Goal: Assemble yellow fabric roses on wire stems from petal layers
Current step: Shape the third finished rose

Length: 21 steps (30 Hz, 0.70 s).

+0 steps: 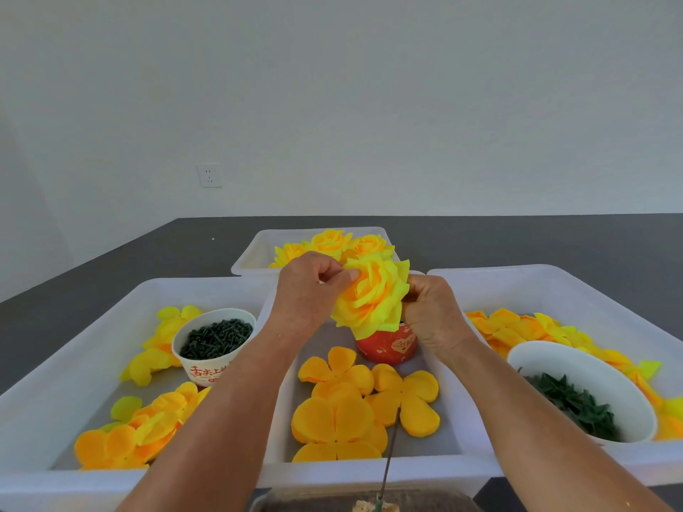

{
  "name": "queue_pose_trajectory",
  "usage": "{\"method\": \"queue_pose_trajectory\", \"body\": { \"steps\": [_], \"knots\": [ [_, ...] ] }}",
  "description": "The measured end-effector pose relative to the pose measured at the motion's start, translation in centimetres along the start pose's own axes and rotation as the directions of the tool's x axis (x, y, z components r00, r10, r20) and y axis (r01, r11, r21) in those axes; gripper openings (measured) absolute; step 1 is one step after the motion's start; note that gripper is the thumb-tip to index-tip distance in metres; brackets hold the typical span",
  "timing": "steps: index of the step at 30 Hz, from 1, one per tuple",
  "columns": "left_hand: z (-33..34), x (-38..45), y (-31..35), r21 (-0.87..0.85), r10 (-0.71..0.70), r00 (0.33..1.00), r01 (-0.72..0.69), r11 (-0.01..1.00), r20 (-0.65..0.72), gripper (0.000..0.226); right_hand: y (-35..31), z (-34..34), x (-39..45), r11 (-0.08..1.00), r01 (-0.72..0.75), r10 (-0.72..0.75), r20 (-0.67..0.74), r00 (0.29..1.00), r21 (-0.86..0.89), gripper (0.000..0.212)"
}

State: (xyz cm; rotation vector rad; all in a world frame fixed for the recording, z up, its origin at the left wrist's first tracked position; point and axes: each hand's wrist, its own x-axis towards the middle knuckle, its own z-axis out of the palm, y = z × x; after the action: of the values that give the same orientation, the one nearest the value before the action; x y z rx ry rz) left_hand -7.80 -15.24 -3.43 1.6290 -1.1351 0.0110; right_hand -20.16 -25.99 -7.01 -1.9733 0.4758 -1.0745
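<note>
You hold the rose up at mid-frame above the red cup: your left hand pinches an outer petal, probably to shape it, while your right hand grips underneath, likely steadying it. Loose petal layers wait in white trays on a dark table against a bare white wall.

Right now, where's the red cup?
In the head view the red cup stands at the far end of the middle tray, just below the rose held in both hands, with orange petal layers lying nearer the camera.
</note>
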Motion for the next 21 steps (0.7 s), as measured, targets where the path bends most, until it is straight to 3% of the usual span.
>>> {"method": "queue_pose_trajectory", "body": {
  "steps": [3, 6, 11, 15, 18, 21],
  "knots": [
    [-0.21, -0.08, 0.18, -0.083, 0.026, 0.999, -0.028, 0.996, -0.026, 0.007, -0.02, -0.09, 0.09, 0.999, -0.036, 0.036, -0.020, 0.999, 0.011, 0.020],
    [-0.22, -0.37, 0.33, -0.174, 0.090, 0.996, -0.090, 0.981, -0.007, 0.010, -0.07, -0.15, 0.09, 0.998, -0.061, 0.062, -0.023, 0.998, 0.033, 0.020],
    [0.20, -0.20, -0.03, 0.014, 0.103, 0.993, -0.105, 0.994, 0.065, 0.010, 0.36, -0.20, 0.38, 0.989, -0.145, 0.146, -0.090, 0.985, 0.019, 0.014],
    [0.03, -0.20, 0.01, -0.016, 0.123, 0.992, -0.123, 0.992, 0.005, 0.018, 0.37, -0.17, 0.31, 0.978, -0.184, 0.193, -0.092, 0.977, 0.102, 0.018],
    [-0.09, -0.18, 0.52, -0.201, 0.000, 0.998, -0.014, 0.980, -0.069, 0.017, 0.31, -0.17, 0.38, 0.949, -0.223, 0.249, -0.095, 0.964, 0.224, 0.023],
    [-0.19, -0.05, 0.62, -0.317, -0.229, 0.972, 0.201, 0.927, -0.054, 0.014, 0.24, -0.20, 0.46, 0.918, -0.243, 0.290, -0.114, 0.950, 0.312, 0.017]
  ]
}}
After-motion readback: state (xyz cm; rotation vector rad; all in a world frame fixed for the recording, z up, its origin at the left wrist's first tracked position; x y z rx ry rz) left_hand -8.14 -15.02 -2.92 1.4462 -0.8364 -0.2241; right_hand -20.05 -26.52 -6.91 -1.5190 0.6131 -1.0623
